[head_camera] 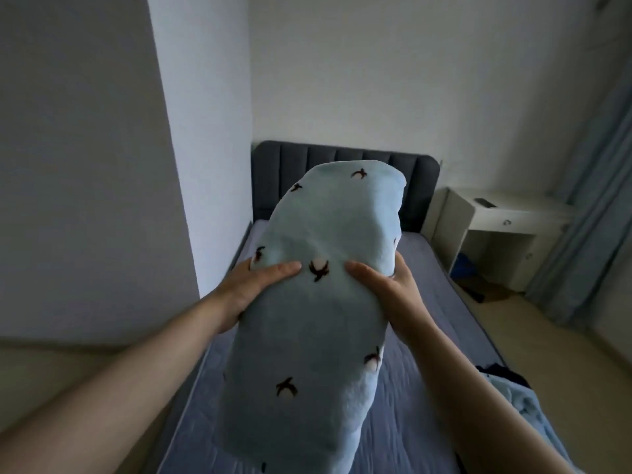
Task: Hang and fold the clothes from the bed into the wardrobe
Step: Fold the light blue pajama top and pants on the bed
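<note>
Both hands, left hand [254,285] and right hand [386,285], are gripping the folded blue garment [318,268] above the bed [427,302]; more clothes [513,388], probably unfolded, are waiting, wardrobe unseen.

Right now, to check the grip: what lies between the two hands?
The head view shows the folded pale blue cloth filling the gap between left hand and right hand, both gripping it.

It was a bedroom in a home: a bed [427,268] with a grey padded headboard [290,165] stood against the far white wall [342,80], a small white table [506,213] sat to its right, and a blue curtain [588,186] hung at the far right.
</note>
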